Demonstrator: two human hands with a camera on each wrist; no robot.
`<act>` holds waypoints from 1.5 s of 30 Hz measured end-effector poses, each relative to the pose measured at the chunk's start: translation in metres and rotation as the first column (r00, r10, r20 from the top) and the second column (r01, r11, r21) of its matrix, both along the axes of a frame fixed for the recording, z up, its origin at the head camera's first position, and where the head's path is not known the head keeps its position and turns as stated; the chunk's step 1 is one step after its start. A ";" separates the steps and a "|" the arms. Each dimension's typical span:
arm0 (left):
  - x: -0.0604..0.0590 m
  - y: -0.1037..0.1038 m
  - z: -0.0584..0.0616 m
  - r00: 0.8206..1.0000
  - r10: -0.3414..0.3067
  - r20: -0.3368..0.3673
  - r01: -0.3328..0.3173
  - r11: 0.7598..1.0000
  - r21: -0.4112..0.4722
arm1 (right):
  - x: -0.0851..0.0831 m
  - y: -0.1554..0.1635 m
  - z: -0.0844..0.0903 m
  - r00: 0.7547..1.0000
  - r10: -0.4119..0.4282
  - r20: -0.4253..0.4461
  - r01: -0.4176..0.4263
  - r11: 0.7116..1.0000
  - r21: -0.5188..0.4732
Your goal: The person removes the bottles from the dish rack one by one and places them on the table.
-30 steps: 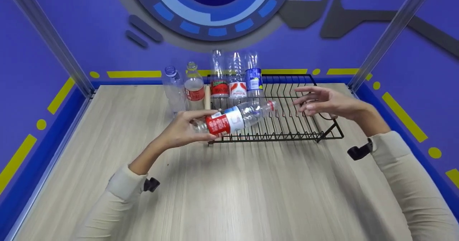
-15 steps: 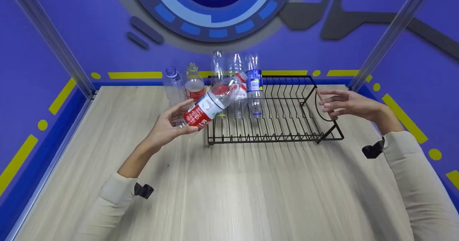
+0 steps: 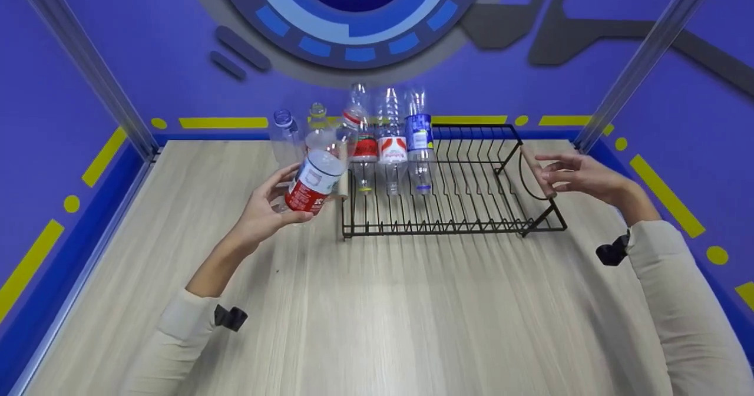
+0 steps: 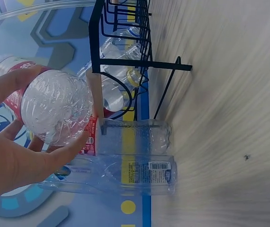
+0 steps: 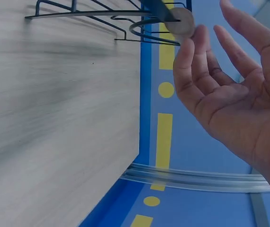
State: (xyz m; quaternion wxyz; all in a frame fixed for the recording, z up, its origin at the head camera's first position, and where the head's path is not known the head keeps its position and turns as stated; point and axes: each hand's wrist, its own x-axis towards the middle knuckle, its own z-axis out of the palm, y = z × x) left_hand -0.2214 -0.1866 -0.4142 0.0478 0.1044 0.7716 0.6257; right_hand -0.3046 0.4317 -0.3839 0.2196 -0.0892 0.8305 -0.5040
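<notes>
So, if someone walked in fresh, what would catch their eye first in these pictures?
Probably the clear bottle with the red-and-white label, held tilted in the person's left grip near the left end of the black wire rack. Next, three bottles sitting neck-down in that rack's left part, with two other bottles upright just left of it. Behind them, a large round blue emblem on the wall.
</notes>
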 end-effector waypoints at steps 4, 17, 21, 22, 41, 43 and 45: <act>0.000 -0.002 -0.003 0.999 0.032 0.014 -0.032 0.999 0.010 | 0.001 0.001 -0.005 0.999 -0.036 -0.029 0.037 0.999 0.029; -0.004 -0.012 -0.012 0.994 0.110 -0.022 -0.106 0.986 0.128 | 0.004 0.014 -0.013 0.999 -0.048 -0.026 0.050 0.996 0.073; -0.004 -0.017 -0.015 0.990 0.134 -0.042 -0.126 0.978 0.164 | 0.004 0.016 -0.012 0.999 -0.045 0.007 0.044 0.996 0.073; -0.005 -0.019 -0.016 0.990 0.138 -0.040 -0.129 0.976 0.173 | 0.005 0.016 -0.012 0.999 -0.045 0.019 0.044 0.996 0.072; -0.019 -0.068 -0.040 0.962 0.261 -0.082 -0.264 0.964 -0.029 | 0.009 0.008 -0.024 0.980 -0.095 0.174 0.103 0.994 -0.034; -0.020 -0.071 -0.043 0.959 0.267 -0.097 -0.273 0.960 -0.058 | 0.010 0.008 -0.026 0.979 -0.099 0.177 0.108 0.993 -0.040; -0.022 -0.072 -0.046 0.955 0.274 -0.112 -0.283 0.957 -0.071 | 0.011 0.008 -0.028 0.979 -0.100 0.180 0.110 0.993 -0.045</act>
